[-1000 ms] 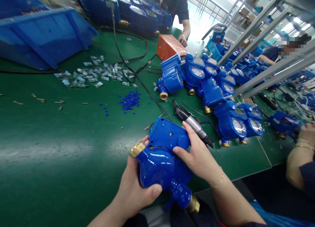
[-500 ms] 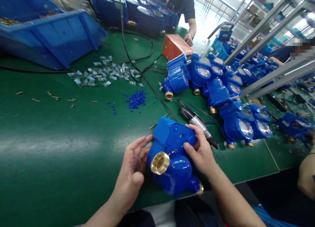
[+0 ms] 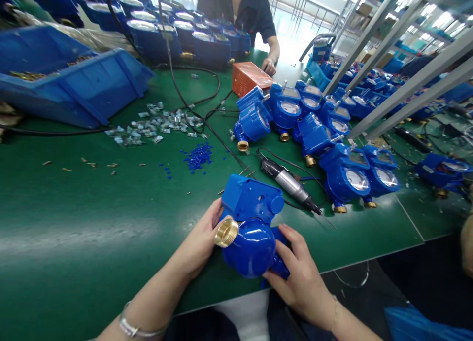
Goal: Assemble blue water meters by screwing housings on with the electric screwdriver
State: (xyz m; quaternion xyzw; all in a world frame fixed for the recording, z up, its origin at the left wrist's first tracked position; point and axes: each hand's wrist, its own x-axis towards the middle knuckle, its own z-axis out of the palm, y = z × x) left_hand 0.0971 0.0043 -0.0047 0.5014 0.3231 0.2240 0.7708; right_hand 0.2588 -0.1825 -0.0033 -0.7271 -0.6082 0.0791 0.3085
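Note:
A blue water meter [image 3: 253, 247] with a threaded brass end is tilted at the bench's front edge, its underside and a flat blue housing turned toward me. My left hand [image 3: 203, 240] is closed on its left side by the brass end, the fingertips hidden behind it. Around the pipe stub at the lower right, my right hand [image 3: 301, 272] is wrapped with thumb and fingers. Just beyond the meter lies an electric screwdriver [image 3: 291, 183] with a long thin bit, and some thin brass-coloured pins [image 3: 246, 172] are near it.
Small blue caps [image 3: 198, 156] and clear plastic pieces [image 3: 148, 126] lie in piles on the green bench [image 3: 74, 203]. Several finished-looking meters [image 3: 351, 178] stand at the right. A blue bin [image 3: 74, 94], black cables, an orange box [image 3: 251, 79] and another person's hand [image 3: 269, 66] are farther back.
My right hand has moved down from the housing's upper right to the lower pipe stub. My left hand has gone from loosely spread to gripping the meter's side, and the meter has turned.

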